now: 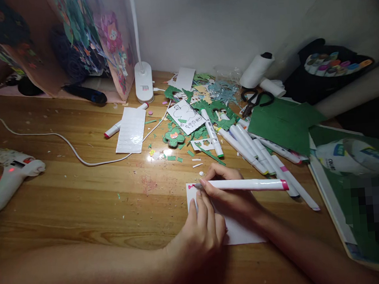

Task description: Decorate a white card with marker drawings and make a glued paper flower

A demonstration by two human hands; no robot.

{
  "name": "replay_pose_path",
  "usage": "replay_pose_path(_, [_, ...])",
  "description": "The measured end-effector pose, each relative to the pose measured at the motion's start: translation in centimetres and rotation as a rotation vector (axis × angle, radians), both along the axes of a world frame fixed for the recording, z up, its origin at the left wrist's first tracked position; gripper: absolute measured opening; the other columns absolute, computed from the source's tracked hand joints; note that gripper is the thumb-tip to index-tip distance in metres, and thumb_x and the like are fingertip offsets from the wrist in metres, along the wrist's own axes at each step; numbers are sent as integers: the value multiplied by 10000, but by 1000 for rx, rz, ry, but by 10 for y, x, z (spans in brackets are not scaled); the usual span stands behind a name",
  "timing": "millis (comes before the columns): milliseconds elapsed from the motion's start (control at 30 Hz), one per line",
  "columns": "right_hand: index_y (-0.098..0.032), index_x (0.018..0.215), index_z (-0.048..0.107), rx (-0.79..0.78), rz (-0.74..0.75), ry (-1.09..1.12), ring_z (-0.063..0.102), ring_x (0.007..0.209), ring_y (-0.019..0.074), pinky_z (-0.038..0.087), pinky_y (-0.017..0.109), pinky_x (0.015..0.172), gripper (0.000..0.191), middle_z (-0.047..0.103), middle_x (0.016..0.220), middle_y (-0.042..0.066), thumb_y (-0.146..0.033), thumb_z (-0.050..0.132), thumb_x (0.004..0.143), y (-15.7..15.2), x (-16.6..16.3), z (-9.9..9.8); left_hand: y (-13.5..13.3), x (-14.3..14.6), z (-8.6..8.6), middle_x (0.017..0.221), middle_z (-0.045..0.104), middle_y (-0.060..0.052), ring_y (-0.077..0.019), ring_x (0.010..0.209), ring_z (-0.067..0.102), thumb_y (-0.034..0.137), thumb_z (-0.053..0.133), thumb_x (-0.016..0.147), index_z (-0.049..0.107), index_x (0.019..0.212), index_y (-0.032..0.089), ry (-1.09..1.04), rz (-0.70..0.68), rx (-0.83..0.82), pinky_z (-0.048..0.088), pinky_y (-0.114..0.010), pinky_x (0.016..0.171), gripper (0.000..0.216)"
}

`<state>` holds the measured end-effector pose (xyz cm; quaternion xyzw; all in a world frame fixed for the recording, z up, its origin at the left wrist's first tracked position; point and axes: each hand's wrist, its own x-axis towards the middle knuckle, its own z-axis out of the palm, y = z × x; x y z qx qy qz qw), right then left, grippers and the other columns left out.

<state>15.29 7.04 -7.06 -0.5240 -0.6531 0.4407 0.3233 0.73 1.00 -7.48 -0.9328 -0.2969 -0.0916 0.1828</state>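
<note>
My right hand (225, 187) is closed around a white marker (247, 184) with a pink end. The marker's tip touches the upper left corner of a white sheet of paper (244, 231), where small pink marks (190, 186) show. Bent and close together, the fingers of my left hand (203, 227) press down on the same sheet just below the tip. Both hands cover much of the paper. Just beyond the sheet lie green paper scraps, a green paper flower (174, 137) and a card with a black line drawing (186, 117).
Several white markers (255, 150) lie right of the scraps, near black-handled scissors (254, 102) and green sheets (279, 125). A glue gun (13, 176) rests at the left. A white cable (69, 146) crosses the table from the lamp base (144, 82). A tape roll (349, 156) sits right.
</note>
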Motion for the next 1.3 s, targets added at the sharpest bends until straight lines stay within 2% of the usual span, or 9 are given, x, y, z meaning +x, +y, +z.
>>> replay_pose_path(500, [-185,662,514,17,20,-35,487,567,113,364,227,522,189,546,614,-21,-278,564,819,-1,2,2,1,2,-1,1038,655,-226,-291,987,627,230,344,898,563,998,-10,5,10,36,460,-388,829,340])
replay_pose_path(867, [-193,655,479,30,11,-37,444,535,102,327,217,484,212,508,594,-33,-300,563,818,-1,1,0,1,3,-3,1001,672,-210,-277,958,640,139,261,898,568,993,-14,-47,7,49,463,-384,814,356])
replay_pose_path(1300, [-194,644,465,31,13,-40,441,539,102,327,222,502,200,495,586,-42,-262,556,809,1,0,3,1,3,-7,989,671,-209,-283,952,637,138,290,879,573,939,7,-61,2,42,443,-394,832,317])
